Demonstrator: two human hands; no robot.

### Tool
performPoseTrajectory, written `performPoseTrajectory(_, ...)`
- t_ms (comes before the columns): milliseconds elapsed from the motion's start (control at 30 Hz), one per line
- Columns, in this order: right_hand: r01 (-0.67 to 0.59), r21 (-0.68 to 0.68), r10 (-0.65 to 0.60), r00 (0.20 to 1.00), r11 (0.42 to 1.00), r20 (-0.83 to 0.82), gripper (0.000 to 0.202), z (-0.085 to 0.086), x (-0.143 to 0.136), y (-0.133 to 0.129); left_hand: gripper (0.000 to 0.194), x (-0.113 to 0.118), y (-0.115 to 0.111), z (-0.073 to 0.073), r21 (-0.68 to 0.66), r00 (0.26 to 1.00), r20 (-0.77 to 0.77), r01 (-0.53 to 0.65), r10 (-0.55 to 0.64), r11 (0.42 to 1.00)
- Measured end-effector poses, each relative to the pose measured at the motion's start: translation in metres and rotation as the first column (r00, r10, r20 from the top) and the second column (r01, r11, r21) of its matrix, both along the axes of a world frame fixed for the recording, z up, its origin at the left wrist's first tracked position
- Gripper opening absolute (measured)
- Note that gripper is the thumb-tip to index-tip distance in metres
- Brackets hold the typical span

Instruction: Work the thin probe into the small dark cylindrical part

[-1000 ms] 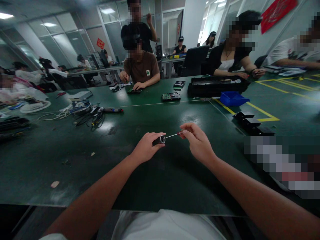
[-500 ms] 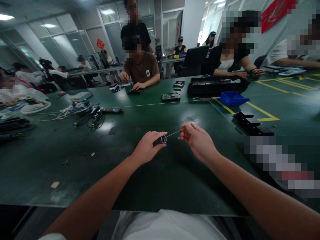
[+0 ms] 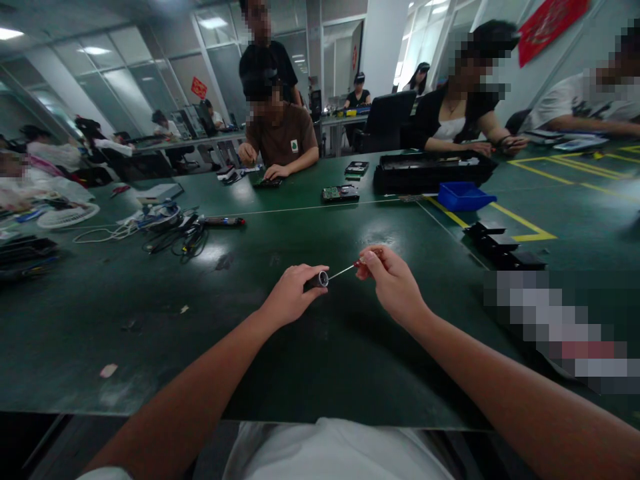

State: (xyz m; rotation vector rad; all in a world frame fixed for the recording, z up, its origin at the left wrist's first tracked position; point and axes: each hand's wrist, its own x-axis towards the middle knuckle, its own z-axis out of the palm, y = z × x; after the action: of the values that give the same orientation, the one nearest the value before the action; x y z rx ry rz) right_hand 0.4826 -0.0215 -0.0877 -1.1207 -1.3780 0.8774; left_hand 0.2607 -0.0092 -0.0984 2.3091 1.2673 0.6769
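Observation:
My left hand [image 3: 295,295] is closed around a small dark cylinder [image 3: 323,279] with a silvery ring at its open end, which faces right. Between the fingers of my right hand [image 3: 393,279] is the reddish handle of a thin screwdriver [image 3: 343,272]. Its metal shaft points left and down, with the tip at the cylinder's ringed end; whether it touches inside I cannot tell. Both hands are above the green table [image 3: 300,373].
Cables [image 3: 187,233] and a dark pen-like tool [image 3: 225,221] lie ahead on the left. Circuit-board drives [image 3: 341,193], a long black housing [image 3: 434,173], a blue bin [image 3: 465,197] and black brackets [image 3: 505,247] are farther off. Several people sit around the table.
My right fingers have shifted on the screwdriver handle, the thumb now lying more on top. The cylinder has turned slightly, its ringed end facing further to the right.

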Motion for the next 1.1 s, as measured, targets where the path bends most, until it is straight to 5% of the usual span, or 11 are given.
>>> performPoseTrajectory(533,-0.034,0.01,0.033,0.999,0.999,0.018,0.022,0.008,-0.001,-0.007,0.043,0.001,-0.003,0.003,-0.014,0.999,0.012,-0.036,0.036,0.999)
performPoseTrajectory(733,0.065,0.039,-0.073,0.961,0.997,0.265,0.028,0.014,0.003,-0.011,0.043,0.001,-0.003,0.003,-0.007,1.0,0.018,-0.025,0.025,1.0)
performPoseTrajectory(933,-0.05,0.16,-0.013,0.93,0.986,0.368,0.011,0.019,0.002,-0.016,0.042,0.001,-0.003,0.002,0.0,0.999,0.022,-0.041,0.041,0.999)
performPoseTrajectory(1100,0.004,0.146,-0.069,0.894,0.989,0.444,0.026,0.02,0.001,-0.016,0.041,0.004,-0.005,0.004,0.015,1.0,0.005,-0.021,0.021,1.0)
